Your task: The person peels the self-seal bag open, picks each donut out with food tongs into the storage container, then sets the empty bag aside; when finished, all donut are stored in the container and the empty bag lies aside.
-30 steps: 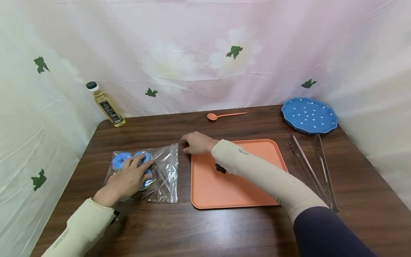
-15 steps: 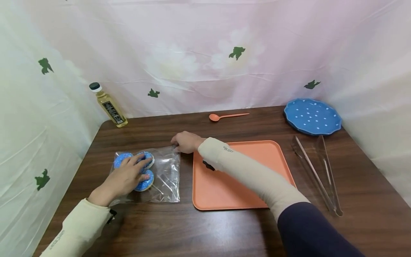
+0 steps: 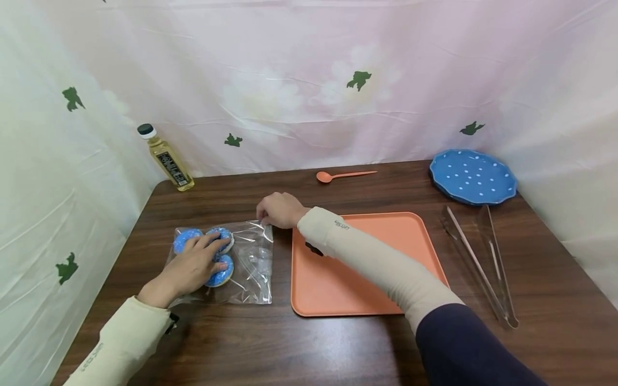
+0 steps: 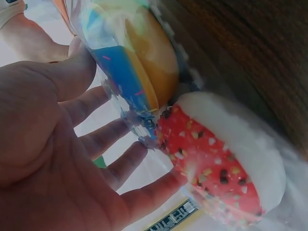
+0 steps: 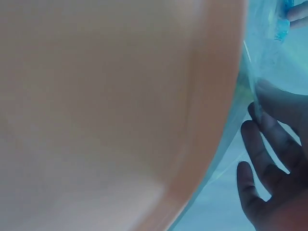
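Note:
A clear plastic bag [image 3: 248, 273] lies at the left of the table, with several toy donuts inside, among them a blue one [image 3: 187, 239] and a red sprinkled one [image 4: 207, 163]. My left hand [image 3: 190, 268] rests on the donuts through the plastic, its fingers spread and nearly straight. At the far right corner of the bag's open-looking edge, my right hand [image 3: 280, 209] pinches the film between thumb and index finger. The right wrist view shows this pinch on the thin edge, the other fingers [image 5: 260, 159] loosely bent away.
An orange tray [image 3: 338, 289] lies right of the bag, under the right forearm. Behind are an orange spoon [image 3: 324, 177] and a standing oil bottle [image 3: 171, 163]. At the right lie metal tongs [image 3: 483, 268] and blue dotted plates [image 3: 473, 177].
My right hand has moved left from beside the tray's far left corner to the bag and taken hold of its corner. The left hand stays on the donuts.

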Demonstrator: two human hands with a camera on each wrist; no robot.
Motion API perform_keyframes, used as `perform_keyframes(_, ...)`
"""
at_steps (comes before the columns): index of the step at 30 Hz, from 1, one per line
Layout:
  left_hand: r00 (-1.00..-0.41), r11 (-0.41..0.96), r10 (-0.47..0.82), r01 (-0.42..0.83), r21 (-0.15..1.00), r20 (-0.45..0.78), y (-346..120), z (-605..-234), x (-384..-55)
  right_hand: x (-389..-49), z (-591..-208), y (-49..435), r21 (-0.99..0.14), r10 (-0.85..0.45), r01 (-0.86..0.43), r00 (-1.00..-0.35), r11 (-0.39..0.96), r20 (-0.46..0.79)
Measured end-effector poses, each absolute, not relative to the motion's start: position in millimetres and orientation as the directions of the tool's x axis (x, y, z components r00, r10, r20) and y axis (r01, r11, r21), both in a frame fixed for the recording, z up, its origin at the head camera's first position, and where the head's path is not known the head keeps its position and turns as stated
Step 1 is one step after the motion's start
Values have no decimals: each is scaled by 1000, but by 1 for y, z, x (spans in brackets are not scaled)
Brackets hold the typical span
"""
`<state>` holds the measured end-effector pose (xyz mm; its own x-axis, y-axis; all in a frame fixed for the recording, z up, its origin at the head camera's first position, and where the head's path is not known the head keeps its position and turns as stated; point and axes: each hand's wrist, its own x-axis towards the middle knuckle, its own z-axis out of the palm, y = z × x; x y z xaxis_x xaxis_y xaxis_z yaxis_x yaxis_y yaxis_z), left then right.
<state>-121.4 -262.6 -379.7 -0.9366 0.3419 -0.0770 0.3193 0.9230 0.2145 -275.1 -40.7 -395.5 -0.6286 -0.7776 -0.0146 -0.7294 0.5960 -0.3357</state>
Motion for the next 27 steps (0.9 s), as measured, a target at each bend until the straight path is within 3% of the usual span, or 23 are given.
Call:
perform_keyframes(11,-935,923,342,317,216,-89,-263,-379,-122,-280,-397,-36,-330,-799,-761,-600,559,30)
perform_keyframes(27,-927,911,365,337,237,-89,-267,-382,-122,-284,-396,-12,-342,-778,-739,-628,580,37)
